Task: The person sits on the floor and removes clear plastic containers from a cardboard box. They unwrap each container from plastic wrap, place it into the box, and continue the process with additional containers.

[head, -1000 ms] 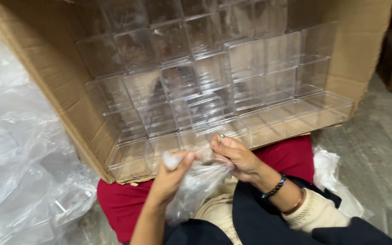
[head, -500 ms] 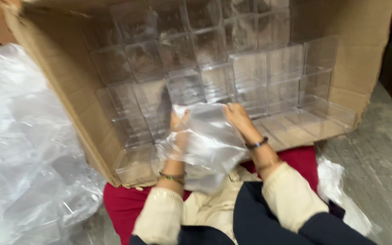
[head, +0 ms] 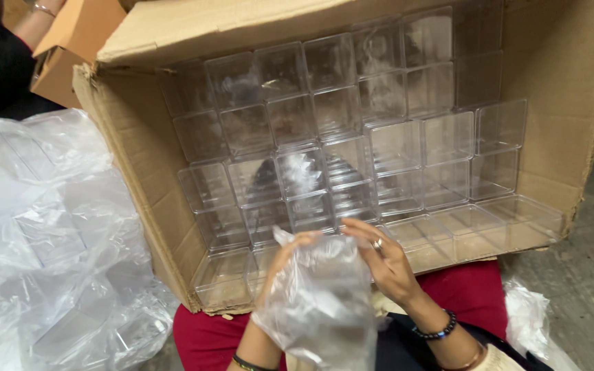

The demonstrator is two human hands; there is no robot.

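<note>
Both of my hands hold a clear plastic bag point(head: 321, 302) with something transparent inside, just in front of a large cardboard box point(head: 139, 165) lying on its side. My left hand point(head: 284, 257) grips the bag's upper left part. My right hand point(head: 383, 261), with a ring and a dark bead bracelet, presses against the bag's right side. Inside the cardboard box, several clear plastic boxes point(head: 338, 144) are stacked in rows, filling the back and left more than the right.
A big heap of crumpled clear plastic bags point(head: 42, 240) lies at the left. A red cloth point(head: 472, 292) sits under the box's front edge. Another person's arm and a smaller cardboard box point(head: 63, 41) show at the top left. Grey floor point(head: 586, 275) lies at the right.
The hands and the bag have dropped from in front of the stacked boxes down to the carton's front edge. The view has shifted, showing more of the carton's top.
</note>
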